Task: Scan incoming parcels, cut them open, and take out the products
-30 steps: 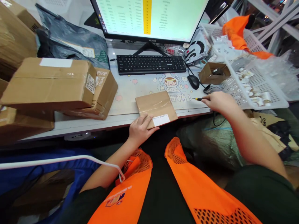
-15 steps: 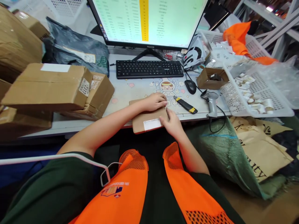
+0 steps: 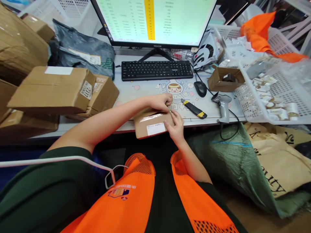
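Note:
A small flat cardboard box with a white label lies at the desk's front edge, its top flap partly lifted along the far side. Reaching across it, my left hand has its fingers curled closed on the flap at the far right corner. My right hand grips the box's right side, thumb on top near the label and fingers around the edge. The fingertips of both hands almost meet at that corner. To the right, a black and yellow utility knife rests on the desk mat.
Larger cardboard boxes are stacked at the left, beside a grey plastic mailer. A keyboard sits below the monitor. On the right are a mouse, a barcode scanner, a small open box and white baskets.
The utility knife left my right hand and now lies on the desk. Both hands came together on the box's right end, and its flap has risen since half a second ago.

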A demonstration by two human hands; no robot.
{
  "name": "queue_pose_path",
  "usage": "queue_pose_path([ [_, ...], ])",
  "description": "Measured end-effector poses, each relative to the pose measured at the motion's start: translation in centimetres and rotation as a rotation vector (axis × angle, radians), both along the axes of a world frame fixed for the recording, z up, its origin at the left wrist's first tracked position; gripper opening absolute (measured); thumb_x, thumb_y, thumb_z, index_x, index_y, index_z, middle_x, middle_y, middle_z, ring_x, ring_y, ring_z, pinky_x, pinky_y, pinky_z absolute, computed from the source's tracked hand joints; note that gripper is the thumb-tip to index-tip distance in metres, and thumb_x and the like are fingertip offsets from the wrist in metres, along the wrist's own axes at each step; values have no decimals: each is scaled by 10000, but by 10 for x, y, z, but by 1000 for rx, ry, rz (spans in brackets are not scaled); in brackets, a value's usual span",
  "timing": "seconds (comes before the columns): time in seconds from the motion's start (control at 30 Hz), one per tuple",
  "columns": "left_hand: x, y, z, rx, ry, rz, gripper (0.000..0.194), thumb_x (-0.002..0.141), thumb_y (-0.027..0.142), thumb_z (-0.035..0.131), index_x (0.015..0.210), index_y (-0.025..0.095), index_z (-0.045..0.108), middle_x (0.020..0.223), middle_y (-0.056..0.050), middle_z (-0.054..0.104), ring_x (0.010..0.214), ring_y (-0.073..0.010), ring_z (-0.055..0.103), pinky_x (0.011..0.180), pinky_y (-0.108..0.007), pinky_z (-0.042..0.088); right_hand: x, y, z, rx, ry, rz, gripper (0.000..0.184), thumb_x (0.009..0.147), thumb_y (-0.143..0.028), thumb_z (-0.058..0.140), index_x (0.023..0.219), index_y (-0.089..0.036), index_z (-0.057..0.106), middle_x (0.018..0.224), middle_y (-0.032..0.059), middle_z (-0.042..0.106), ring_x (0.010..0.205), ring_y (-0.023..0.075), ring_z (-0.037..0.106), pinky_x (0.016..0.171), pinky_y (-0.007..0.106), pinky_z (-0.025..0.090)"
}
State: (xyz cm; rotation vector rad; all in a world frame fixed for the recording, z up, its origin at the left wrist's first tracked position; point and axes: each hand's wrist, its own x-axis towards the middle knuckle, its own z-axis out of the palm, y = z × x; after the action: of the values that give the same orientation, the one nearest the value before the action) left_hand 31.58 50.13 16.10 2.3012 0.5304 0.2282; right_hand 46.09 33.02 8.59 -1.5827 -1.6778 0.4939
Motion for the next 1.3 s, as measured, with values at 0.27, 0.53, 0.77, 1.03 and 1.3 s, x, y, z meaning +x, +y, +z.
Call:
queue_pose_path([
  [0.27, -10, 8, 18, -377, -48, 257, 248, 525, 199, 535, 762, 191, 463, 1255, -113, 671, 1127, -282, 616, 922, -372, 490, 7, 10, -11, 145, 521, 146, 401, 920, -591, 693, 1105, -239, 642, 1310, 132, 696, 1382, 315, 583, 1224, 515, 402],
  [0.53, -63, 58, 59, -296, 463, 627, 328, 828, 333, 708, 1102, 162, 764, 1055, -98, 754, 1053, -282, 704, 922, -359, 527, 35, -22, -3, 60, 828, 377, 337, 879, -616, 734, 879, -283, 680, 1034, 68, 799, 1307, 346, 662, 1243, 608, 365],
  [0.77, -63, 30, -4, 136, 448, 915, 445, 1014, 329, 514, 1283, 12, 673, 1278, -232, 674, 1229, -308, 600, 1116, -428, 443, 53, -30, -15, -87, 760, 467, 267, 927, -515, 721, 832, -266, 703, 1323, 76, 759, 1493, 341, 514, 1261, 600, 343],
  [1.03, -111, -97, 0, 635, -132, 331, 268, 1030, 383, 548, 1008, 214, 755, 1135, -86, 730, 1229, -288, 618, 1258, -553, 209, 33, -33, -15, 23, 485, 465, 272, 1021, -466, 580, 1113, -270, 744, 1433, 103, 694, 1444, 306, 562, 1258, 576, 366],
  [1.3, -117, -117, -24, 610, -16, 110, 529, 1072, 606, 407, 996, 167, 692, 988, -150, 671, 952, -297, 567, 904, -445, 422, 34, -28, -16, 18, 544, 455, 251, 1008, -457, 616, 1102, -284, 772, 1416, 74, 707, 1424, 304, 577, 1248, 551, 396],
])
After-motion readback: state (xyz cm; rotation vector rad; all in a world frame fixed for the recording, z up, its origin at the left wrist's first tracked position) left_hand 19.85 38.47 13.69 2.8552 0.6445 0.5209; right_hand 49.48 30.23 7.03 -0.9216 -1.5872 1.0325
